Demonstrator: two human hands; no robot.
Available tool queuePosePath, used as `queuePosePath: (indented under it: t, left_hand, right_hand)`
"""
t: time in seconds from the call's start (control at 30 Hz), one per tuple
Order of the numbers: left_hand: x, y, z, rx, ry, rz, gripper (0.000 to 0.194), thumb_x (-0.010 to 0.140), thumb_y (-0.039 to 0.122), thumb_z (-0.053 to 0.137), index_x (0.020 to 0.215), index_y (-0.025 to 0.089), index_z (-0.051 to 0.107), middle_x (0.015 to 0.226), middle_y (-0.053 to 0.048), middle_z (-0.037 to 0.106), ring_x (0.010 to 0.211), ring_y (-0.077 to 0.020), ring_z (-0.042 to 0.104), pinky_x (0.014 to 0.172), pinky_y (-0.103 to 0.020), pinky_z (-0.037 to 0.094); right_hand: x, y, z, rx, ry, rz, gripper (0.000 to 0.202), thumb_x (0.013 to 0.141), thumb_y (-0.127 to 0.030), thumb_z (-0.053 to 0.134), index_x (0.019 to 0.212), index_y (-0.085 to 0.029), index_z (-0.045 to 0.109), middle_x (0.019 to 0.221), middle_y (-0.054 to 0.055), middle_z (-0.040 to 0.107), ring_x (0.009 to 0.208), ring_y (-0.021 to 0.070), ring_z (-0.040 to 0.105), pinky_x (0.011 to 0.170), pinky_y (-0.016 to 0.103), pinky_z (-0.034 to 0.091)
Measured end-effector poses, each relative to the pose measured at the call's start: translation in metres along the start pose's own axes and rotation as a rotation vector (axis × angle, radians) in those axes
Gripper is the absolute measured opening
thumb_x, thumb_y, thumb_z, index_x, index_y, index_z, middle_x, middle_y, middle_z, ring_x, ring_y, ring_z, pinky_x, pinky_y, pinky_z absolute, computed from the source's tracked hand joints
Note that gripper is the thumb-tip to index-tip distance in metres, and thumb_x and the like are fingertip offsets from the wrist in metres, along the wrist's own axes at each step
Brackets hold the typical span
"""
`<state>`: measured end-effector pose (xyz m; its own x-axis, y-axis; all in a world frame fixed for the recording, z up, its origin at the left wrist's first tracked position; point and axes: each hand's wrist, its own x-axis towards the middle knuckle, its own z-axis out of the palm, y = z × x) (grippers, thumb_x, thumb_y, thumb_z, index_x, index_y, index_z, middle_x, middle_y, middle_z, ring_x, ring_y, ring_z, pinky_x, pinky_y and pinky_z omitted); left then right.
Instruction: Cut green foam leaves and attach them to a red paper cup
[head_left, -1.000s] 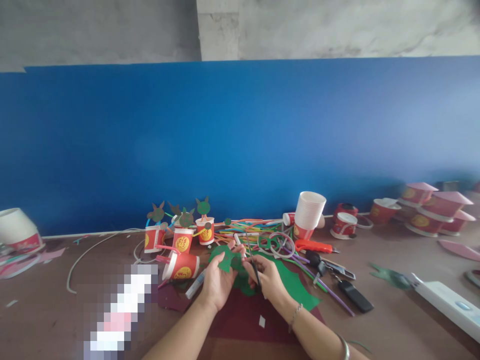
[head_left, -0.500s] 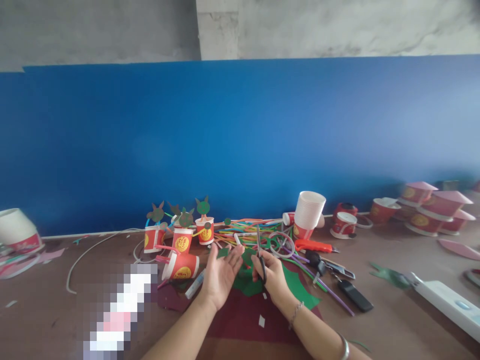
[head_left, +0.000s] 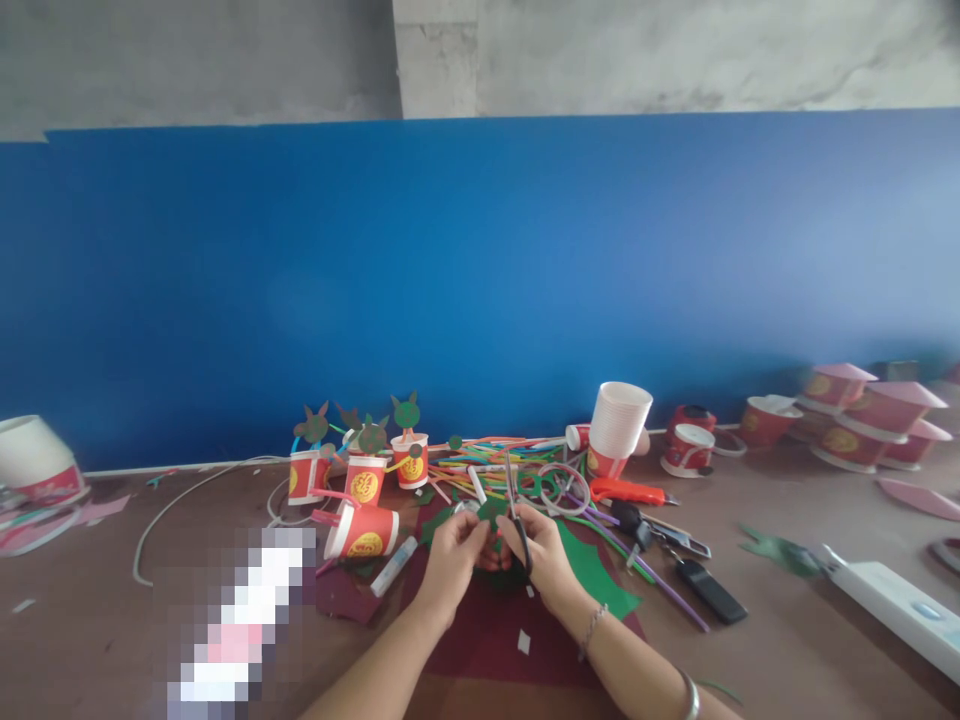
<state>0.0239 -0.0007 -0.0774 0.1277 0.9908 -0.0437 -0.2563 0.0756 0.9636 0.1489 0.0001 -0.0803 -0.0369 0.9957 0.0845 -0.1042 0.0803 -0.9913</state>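
Observation:
My right hand (head_left: 541, 555) is closed around black-handled scissors (head_left: 517, 525), their blades pointing up and away from me. Between my two hands is a small green paper piece (head_left: 491, 508), close to the fingertips of both. My left hand (head_left: 454, 550) is closed, thumb and fingers pinched at the left side of that piece; its exact grip is partly hidden. Beneath the hands lies a dark red sheet (head_left: 480, 640), with larger green paper (head_left: 600, 570) on it to the right. A glue stick (head_left: 394, 567) rests left of my left hand.
Red paper cups (head_left: 365, 482) with green paper heads stand behind on the left, one cup (head_left: 362, 530) lying tipped. Colourful pipe cleaners (head_left: 495, 455) spread at the back. To the right are stacked white cups (head_left: 619, 420), an orange cutter (head_left: 628, 491), keys (head_left: 630, 520) and a white glue gun (head_left: 900, 610).
My left hand has turned from an open, palm-up pose to closed fingers at the green paper piece, beside my right hand. The scissors remain in my right hand.

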Motion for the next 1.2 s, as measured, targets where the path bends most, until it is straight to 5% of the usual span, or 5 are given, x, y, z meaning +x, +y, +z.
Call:
queuePosePath:
  t: [0.13, 0.3, 1.2]
  left_hand:
    - [-0.0021, 0.0055, -0.0013, -0.004, 0.138, 0.091, 0.035, 0.07, 0.05, 0.062, 0.067, 0.018, 0.046, 0.049, 0.005, 0.055, 0.032, -0.0074, 0.046, 0.029, -0.016, 0.034]
    - [-0.0039, 0.0072, -0.0031, -0.002, 0.136, 0.13, 0.037, 0.075, 0.053, 0.055, 0.069, 0.02, 0.041, 0.046, 0.007, 0.052, 0.025, -0.0049, 0.036, 0.023, -0.015, 0.023]
    - [-0.0027, 0.006, -0.0055, 0.006, 0.045, 0.092, 0.031, 0.075, 0.044, 0.058, 0.066, 0.019, 0.041, 0.043, 0.01, 0.037, 0.035, -0.0032, 0.023, 0.032, -0.014, 0.017]
  right_hand:
    - [-0.0014, -0.0012, 0.0008, -0.051, -0.146, -0.013, 0.036, 0.071, -0.05, 0.064, 0.076, -0.017, 0.054, 0.048, -0.005, 0.052, 0.042, 0.0092, 0.048, 0.042, 0.02, 0.036]
    - [-0.0038, -0.0036, 0.0036, -0.146, -0.288, 0.002, 0.032, 0.072, -0.047, 0.061, 0.068, -0.016, 0.054, 0.047, -0.005, 0.051, 0.041, 0.0084, 0.047, 0.042, 0.02, 0.039]
    - [-0.0044, -0.0003, 0.0071, -0.101, -0.283, 0.058, 0.023, 0.068, -0.035, 0.065, 0.066, -0.016, 0.052, 0.04, -0.006, 0.05, 0.033, 0.0075, 0.045, 0.035, 0.017, 0.034]
